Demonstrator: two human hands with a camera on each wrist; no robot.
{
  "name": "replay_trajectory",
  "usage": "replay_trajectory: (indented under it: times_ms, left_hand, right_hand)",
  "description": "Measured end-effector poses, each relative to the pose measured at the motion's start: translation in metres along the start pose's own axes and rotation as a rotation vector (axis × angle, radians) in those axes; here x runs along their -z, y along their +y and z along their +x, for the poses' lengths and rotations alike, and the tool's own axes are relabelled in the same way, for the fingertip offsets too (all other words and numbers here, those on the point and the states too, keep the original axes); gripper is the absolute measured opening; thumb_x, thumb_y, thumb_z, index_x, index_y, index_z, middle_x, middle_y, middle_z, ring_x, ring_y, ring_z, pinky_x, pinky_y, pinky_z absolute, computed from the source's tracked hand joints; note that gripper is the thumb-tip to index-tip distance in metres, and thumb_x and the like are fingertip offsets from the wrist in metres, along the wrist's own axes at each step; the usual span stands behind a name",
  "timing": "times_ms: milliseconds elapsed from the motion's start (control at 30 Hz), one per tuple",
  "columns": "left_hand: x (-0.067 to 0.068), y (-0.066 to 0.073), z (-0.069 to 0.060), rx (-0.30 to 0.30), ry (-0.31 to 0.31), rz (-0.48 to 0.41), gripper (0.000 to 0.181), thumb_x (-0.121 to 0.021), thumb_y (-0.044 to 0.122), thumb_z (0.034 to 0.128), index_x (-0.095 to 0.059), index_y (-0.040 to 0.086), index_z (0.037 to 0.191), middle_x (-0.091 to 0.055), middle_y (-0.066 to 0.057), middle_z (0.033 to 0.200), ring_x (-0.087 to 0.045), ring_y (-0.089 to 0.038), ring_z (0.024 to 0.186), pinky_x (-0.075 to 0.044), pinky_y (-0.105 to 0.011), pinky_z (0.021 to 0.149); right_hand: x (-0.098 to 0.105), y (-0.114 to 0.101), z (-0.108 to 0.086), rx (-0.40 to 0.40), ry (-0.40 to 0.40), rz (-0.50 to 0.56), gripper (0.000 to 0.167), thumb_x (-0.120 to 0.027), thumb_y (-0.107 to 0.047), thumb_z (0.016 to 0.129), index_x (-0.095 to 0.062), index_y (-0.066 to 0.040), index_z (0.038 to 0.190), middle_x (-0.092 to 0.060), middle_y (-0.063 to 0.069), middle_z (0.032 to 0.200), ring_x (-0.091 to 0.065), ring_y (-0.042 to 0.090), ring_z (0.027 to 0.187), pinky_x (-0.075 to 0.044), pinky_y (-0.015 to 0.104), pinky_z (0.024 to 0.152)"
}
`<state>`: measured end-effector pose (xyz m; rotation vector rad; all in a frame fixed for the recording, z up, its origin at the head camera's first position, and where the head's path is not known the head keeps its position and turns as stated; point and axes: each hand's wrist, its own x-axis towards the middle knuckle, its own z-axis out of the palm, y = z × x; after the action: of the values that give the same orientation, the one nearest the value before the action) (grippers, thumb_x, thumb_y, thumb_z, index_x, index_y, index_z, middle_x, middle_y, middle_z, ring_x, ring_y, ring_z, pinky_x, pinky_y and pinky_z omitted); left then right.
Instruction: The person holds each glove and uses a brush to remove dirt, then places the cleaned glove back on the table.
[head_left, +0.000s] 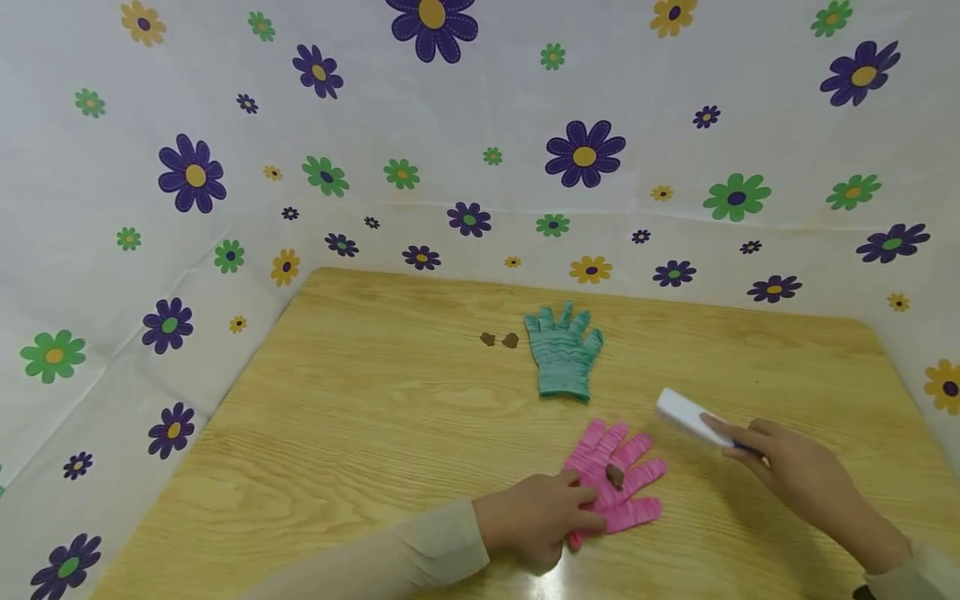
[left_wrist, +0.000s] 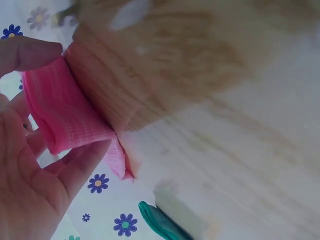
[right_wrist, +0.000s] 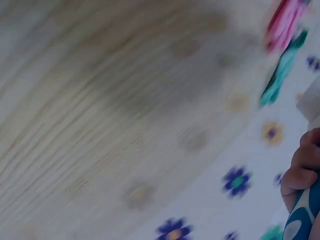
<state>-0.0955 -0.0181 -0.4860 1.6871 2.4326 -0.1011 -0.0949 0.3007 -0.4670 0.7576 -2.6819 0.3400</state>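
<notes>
A pink knitted glove (head_left: 600, 454) lies on the table with its fingers spread to the upper right. On it sits a small dark brown lump (head_left: 615, 477). My left hand (head_left: 536, 518) pinches the glove's cuff (left_wrist: 65, 107) between thumb and fingers. To the right, my right hand (head_left: 810, 477) grips a white-headed brush (head_left: 686, 417), held above the table and apart from the glove. Its blue handle (right_wrist: 300, 215) with pale ovals shows in the right wrist view. Whether the head has bristles is too blurred to tell.
A teal knitted glove (head_left: 564, 362) lies flat beyond the pink one, fingers pointing away. Two small brown lumps (head_left: 510, 341) are just left of it. The wood-grain table (head_left: 360, 400) meets a white flower-print cloth (head_left: 487, 100) at the back and sides.
</notes>
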Motion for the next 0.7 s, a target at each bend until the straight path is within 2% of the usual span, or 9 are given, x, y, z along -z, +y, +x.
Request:
replay_trajectory:
  times_ms: [67, 133, 267, 367, 400, 433, 500, 633, 700]
  left_hand:
    - [0.001, 0.000, 0.000, 0.001, -0.009, -0.006, 0.052, -0.062, 0.014, 0.0703, -0.052, 0.033, 0.118, -0.049, 0.009, 0.109, -0.045, -0.009, 0.095, -0.036, -0.017, 0.061]
    - [0.001, 0.000, 0.001, -0.002, -0.005, 0.000, 0.050, -0.062, 0.014, 0.0707, -0.053, 0.032, 0.116, -0.050, 0.008, 0.108, -0.045, -0.008, 0.095, -0.037, -0.017, 0.061]
    - [0.002, 0.001, 0.002, -0.002, 0.014, -0.011, 0.047, -0.062, 0.014, 0.0690, -0.055, 0.032, 0.112, -0.048, 0.009, 0.102, -0.043, -0.007, 0.087, -0.033, -0.016, 0.058]
    - [0.003, 0.002, 0.003, -0.002, 0.012, -0.018, 0.051, -0.063, 0.014, 0.0676, -0.056, 0.033, 0.114, -0.047, 0.010, 0.100, -0.042, -0.007, 0.084, -0.031, -0.016, 0.056]
    - [0.003, 0.001, 0.003, -0.001, 0.006, -0.018, 0.053, -0.063, 0.014, 0.0678, -0.055, 0.034, 0.116, -0.046, 0.010, 0.100, -0.042, -0.007, 0.085, -0.031, -0.016, 0.057]
    - [0.003, 0.001, 0.003, -0.001, 0.001, -0.017, 0.053, -0.063, 0.014, 0.0679, -0.055, 0.034, 0.117, -0.046, 0.010, 0.101, -0.042, -0.008, 0.086, -0.031, -0.016, 0.057]
    - [0.004, 0.001, 0.004, -0.001, -0.006, -0.009, 0.054, -0.063, 0.015, 0.0682, -0.054, 0.034, 0.118, -0.047, 0.010, 0.102, -0.042, -0.008, 0.088, -0.032, -0.016, 0.058]
    - [0.004, 0.002, 0.004, -0.002, -0.006, 0.006, 0.053, -0.063, 0.015, 0.0678, -0.053, 0.034, 0.116, -0.047, 0.010, 0.102, -0.042, -0.008, 0.089, -0.032, -0.016, 0.057]
    - [0.003, 0.002, 0.004, -0.005, -0.002, 0.016, 0.052, -0.063, 0.015, 0.0678, -0.054, 0.034, 0.116, -0.047, 0.010, 0.101, -0.043, -0.008, 0.088, -0.032, -0.016, 0.057]
  right_hand:
    - [-0.006, -0.016, 0.000, 0.144, 0.014, -0.045, 0.036, -0.040, -0.043, 0.097, -0.064, -0.030, 0.119, -0.051, -0.010, 0.071, -0.025, -0.007, 0.053, -0.026, 0.013, 0.045]
    - [-0.013, -0.031, 0.000, 0.263, -0.029, -0.093, 0.053, -0.016, -0.043, 0.100, -0.064, -0.030, 0.119, -0.052, -0.007, 0.074, -0.027, -0.006, 0.051, -0.027, 0.012, 0.043]
    - [-0.018, -0.038, 0.001, 0.294, -0.145, -0.215, 0.073, 0.008, -0.030, 0.096, -0.059, -0.034, 0.123, -0.054, 0.000, 0.078, -0.031, 0.001, 0.050, -0.033, 0.017, 0.044]
    - [-0.015, -0.023, 0.003, 0.256, -0.168, -0.271, 0.039, -0.031, -0.015, 0.103, -0.058, -0.032, 0.125, -0.055, 0.002, 0.078, -0.033, 0.004, 0.050, -0.035, 0.020, 0.045]
    - [-0.014, -0.017, 0.003, 0.240, -0.170, -0.282, 0.037, -0.046, -0.009, 0.098, -0.058, -0.031, 0.126, -0.054, 0.002, 0.077, -0.033, 0.004, 0.050, -0.034, 0.020, 0.045]
    - [-0.013, -0.011, 0.003, 0.230, -0.165, -0.286, 0.037, -0.050, -0.010, 0.096, -0.057, -0.031, 0.126, -0.052, 0.001, 0.075, -0.031, 0.004, 0.049, -0.032, 0.020, 0.044]
    - [-0.011, -0.001, 0.003, 0.194, -0.157, -0.260, 0.050, -0.068, -0.010, 0.083, -0.057, -0.032, 0.127, -0.050, -0.003, 0.073, -0.027, 0.002, 0.049, -0.028, 0.018, 0.044]
    - [-0.009, 0.004, 0.003, 0.052, -0.089, -0.098, 0.040, -0.063, -0.030, 0.087, -0.058, -0.035, 0.126, -0.047, -0.011, 0.072, -0.023, -0.004, 0.053, -0.025, 0.015, 0.047]
    - [-0.009, -0.003, 0.002, 0.036, -0.051, -0.024, 0.038, -0.063, -0.033, 0.086, -0.061, -0.033, 0.124, -0.049, -0.012, 0.073, -0.025, -0.006, 0.055, -0.027, 0.015, 0.048]
